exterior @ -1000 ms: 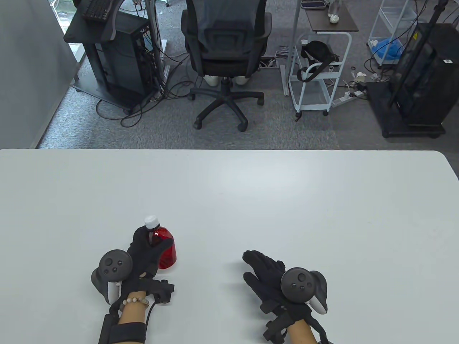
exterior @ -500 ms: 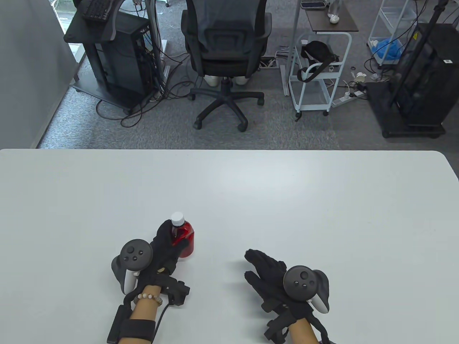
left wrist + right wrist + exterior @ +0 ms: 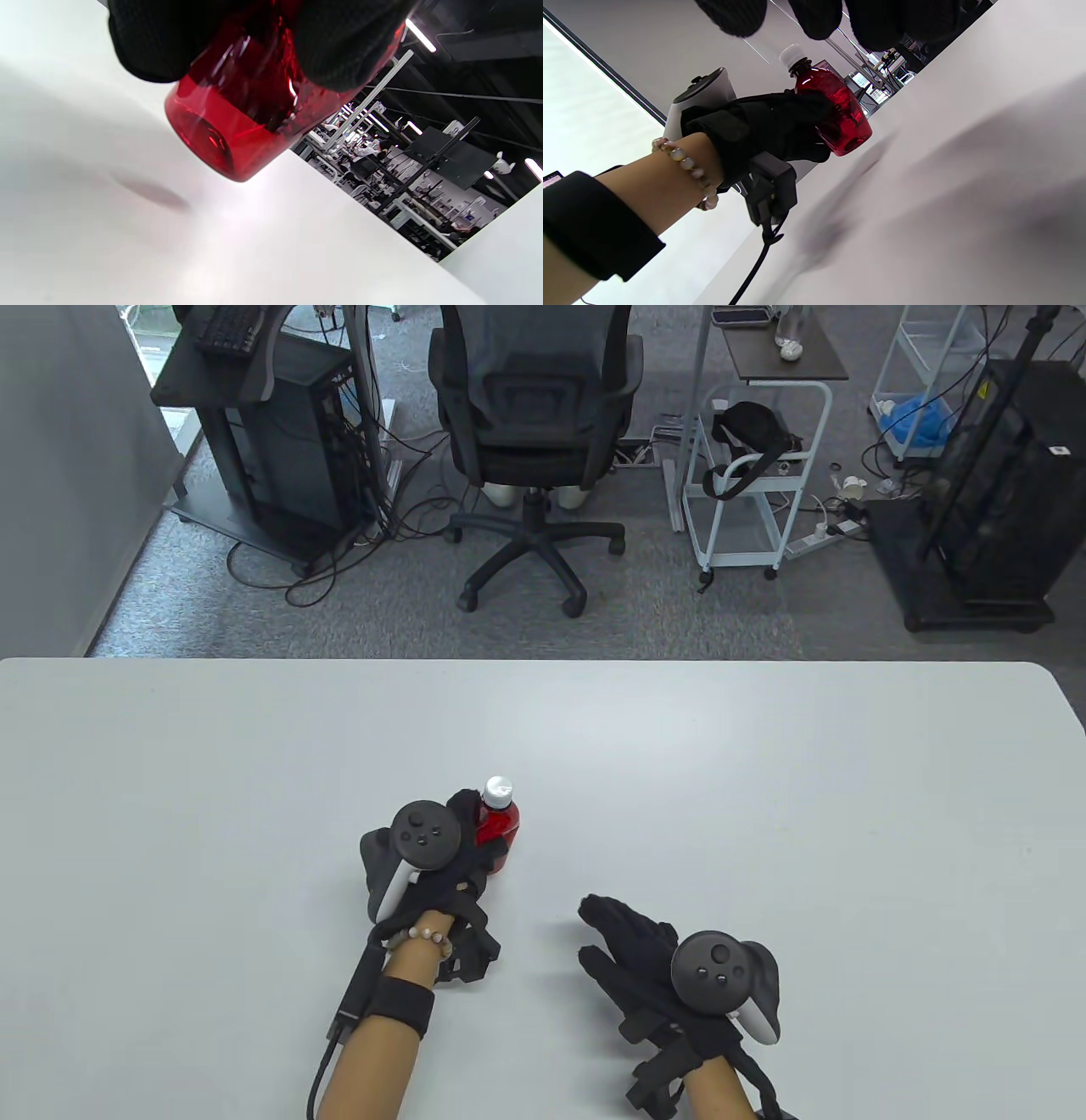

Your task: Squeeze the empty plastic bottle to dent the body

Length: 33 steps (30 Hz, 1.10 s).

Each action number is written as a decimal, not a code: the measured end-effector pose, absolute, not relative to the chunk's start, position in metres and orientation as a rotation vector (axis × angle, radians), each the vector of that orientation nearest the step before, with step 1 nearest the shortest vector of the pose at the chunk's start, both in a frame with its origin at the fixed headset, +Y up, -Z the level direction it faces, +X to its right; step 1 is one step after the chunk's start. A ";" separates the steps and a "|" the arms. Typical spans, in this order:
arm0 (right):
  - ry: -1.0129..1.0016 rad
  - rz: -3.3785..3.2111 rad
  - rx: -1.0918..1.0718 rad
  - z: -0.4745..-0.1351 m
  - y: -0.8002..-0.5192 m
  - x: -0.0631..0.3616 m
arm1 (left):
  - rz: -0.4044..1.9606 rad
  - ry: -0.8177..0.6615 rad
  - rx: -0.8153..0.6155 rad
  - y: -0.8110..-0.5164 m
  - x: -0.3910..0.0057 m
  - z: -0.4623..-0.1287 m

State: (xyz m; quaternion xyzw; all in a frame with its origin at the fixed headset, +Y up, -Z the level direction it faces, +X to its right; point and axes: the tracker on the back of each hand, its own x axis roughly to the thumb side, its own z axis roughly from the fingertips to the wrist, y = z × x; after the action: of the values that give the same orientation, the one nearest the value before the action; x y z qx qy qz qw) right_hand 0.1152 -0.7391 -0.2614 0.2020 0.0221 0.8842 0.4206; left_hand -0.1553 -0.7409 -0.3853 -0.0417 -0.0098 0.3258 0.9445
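A small red plastic bottle with a white cap is gripped by my left hand and held upright just above the white table. In the left wrist view the bottle hangs clear of the table with its shadow beneath, my fingers wrapped round its body. The right wrist view shows the bottle in my left hand. My right hand rests flat and empty on the table, fingers spread, right of the bottle.
The table's far edge lies well beyond the hands. Past it on the floor stand an office chair, a computer stand and a white cart.
My left hand has carried the bottle up and to the right, toward the table's middle and nearer the right hand. The right hand has stayed in place.
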 end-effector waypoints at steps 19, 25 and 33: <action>0.056 2.209 0.516 -0.262 -0.739 0.115 | 0.646 0.002 -0.146 -0.769 -0.147 -0.385; 0.054 2.212 0.515 -0.262 -0.739 0.116 | 0.692 -0.011 -0.165 -0.768 -0.153 -0.377; 0.049 2.217 0.505 -0.262 -0.739 0.116 | 0.782 -0.063 -0.120 -0.758 -0.169 -0.351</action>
State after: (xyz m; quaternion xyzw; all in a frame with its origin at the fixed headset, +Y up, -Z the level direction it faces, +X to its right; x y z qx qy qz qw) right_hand 0.1164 -0.7392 -0.2622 0.2014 0.0197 0.8846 0.4201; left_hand -0.1694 -0.7581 -0.3507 -0.0585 -0.0306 0.3809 0.9223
